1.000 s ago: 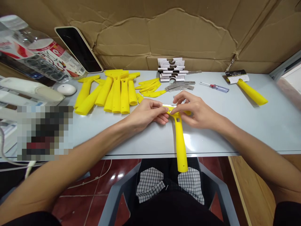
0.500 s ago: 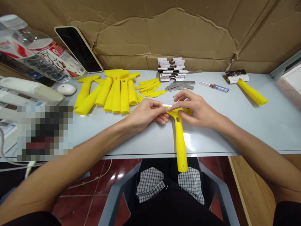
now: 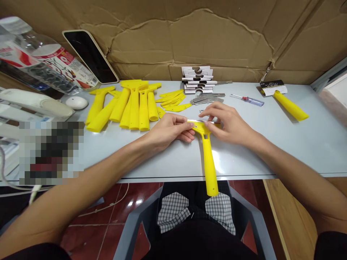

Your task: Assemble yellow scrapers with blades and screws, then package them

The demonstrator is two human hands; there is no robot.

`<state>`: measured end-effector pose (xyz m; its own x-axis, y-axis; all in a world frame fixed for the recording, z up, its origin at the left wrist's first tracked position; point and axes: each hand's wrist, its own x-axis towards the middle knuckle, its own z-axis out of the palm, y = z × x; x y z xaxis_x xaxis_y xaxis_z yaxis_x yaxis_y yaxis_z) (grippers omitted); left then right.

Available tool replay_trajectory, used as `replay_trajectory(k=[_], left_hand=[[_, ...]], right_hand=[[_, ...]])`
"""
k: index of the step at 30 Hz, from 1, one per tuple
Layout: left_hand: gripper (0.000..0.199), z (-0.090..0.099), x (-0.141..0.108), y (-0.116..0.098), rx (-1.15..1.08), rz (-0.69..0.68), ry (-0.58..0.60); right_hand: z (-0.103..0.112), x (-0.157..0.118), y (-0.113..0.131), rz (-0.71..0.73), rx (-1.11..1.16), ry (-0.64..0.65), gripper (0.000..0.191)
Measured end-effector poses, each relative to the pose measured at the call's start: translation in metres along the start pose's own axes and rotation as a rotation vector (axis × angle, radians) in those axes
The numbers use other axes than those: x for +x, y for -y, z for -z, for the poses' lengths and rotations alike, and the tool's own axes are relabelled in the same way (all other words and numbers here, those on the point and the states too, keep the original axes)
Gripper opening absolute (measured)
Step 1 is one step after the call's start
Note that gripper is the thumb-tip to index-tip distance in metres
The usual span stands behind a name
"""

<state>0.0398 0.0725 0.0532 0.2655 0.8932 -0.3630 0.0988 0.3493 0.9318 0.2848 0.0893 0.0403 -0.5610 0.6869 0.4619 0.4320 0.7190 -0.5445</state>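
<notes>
My left hand (image 3: pixel 173 129) pinches the left end of a yellow plastic scraper (image 3: pixel 210 162) between thumb and fingers. The handle points down toward me, past the table's front edge. Along the top of its head runs a thin silvery blade (image 3: pixel 193 120), and a small screw (image 3: pixel 196 126) sits in the head beside my left thumb. My right hand (image 3: pixel 229 122) is at the head's right side, thumb on the front and some fingertips hidden behind it. Its index finger is raised above the head, near a few small screws (image 3: pixel 202 111) lying on the table.
Several yellow scraper handles (image 3: pixel 134 108) stand left, beside flat yellow pieces (image 3: pixel 173 99). Behind are loose blades (image 3: pixel 208 98) and stacked white cards (image 3: pixel 199 79). A screwdriver (image 3: pixel 248 100) and a carded scraper (image 3: pixel 291 105) lie right. A phone (image 3: pixel 90 56) and bottles (image 3: pixel 48 61) stand far left.
My right index finger has lifted off the screw in the head, leaving it in view. The scraper's handle has swung slightly to the right. My left hand keeps its hold.
</notes>
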Motion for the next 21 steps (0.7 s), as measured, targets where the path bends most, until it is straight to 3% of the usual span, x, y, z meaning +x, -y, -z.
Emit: replay_trajectory(k=[4,6,13,21], left_hand=[[0.022,0.003,0.0,-0.005,0.014,-0.016,-0.029],[0.022,0.004,-0.001,-0.008,0.024,-0.035,-0.043],[0.019,0.006,0.0,-0.01,-0.003,-0.081,-0.055],[0.02,0.004,0.001,-0.007,-0.036,-0.088,-0.032]], right_hand=[[0.01,0.007,0.003,-0.443,0.258,0.071,0.021],[0.014,0.01,0.003,-0.575,0.45,0.141,0.017],[0.017,0.01,-0.002,-0.649,0.883,0.22,0.021],[0.017,0.011,-0.001,-0.768,0.962,0.199,0.013]])
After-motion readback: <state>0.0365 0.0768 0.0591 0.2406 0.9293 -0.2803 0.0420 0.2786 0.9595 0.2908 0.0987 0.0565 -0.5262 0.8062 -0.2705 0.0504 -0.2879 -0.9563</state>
